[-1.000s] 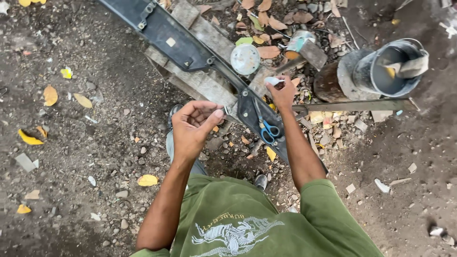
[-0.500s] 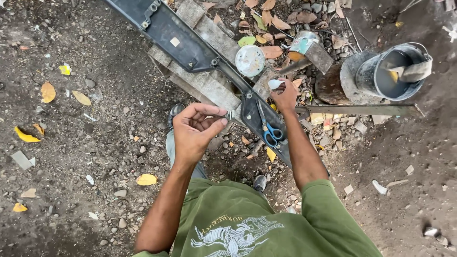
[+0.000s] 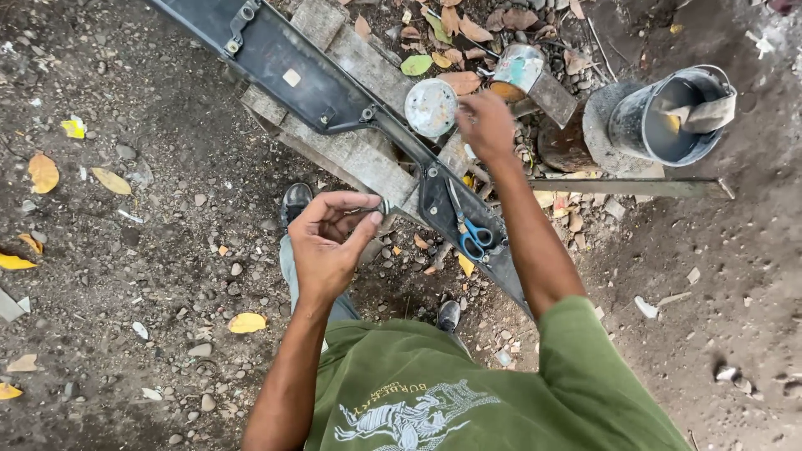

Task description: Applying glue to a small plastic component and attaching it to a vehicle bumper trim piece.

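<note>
We are looking down at a long dark metal panel (image 3: pixel 292 67) lying slantwise across weathered wooden planks (image 3: pixel 368 154) on the gravel ground (image 3: pixel 167 250). Blue-handled scissors (image 3: pixel 472 234) are resting on the panel's lower end. Right of the panel, a grey bucket (image 3: pixel 668 117) is standing upright with a pale rag (image 3: pixel 706 113) hanging over its rim, and a flat metal bar (image 3: pixel 626 186) is lying just below the bucket. Yellow leaves (image 3: pixel 42 173) are lying scattered well left of the panel, and dry brown leaves (image 3: pixel 468 29) are piling up near its upper side.
</note>
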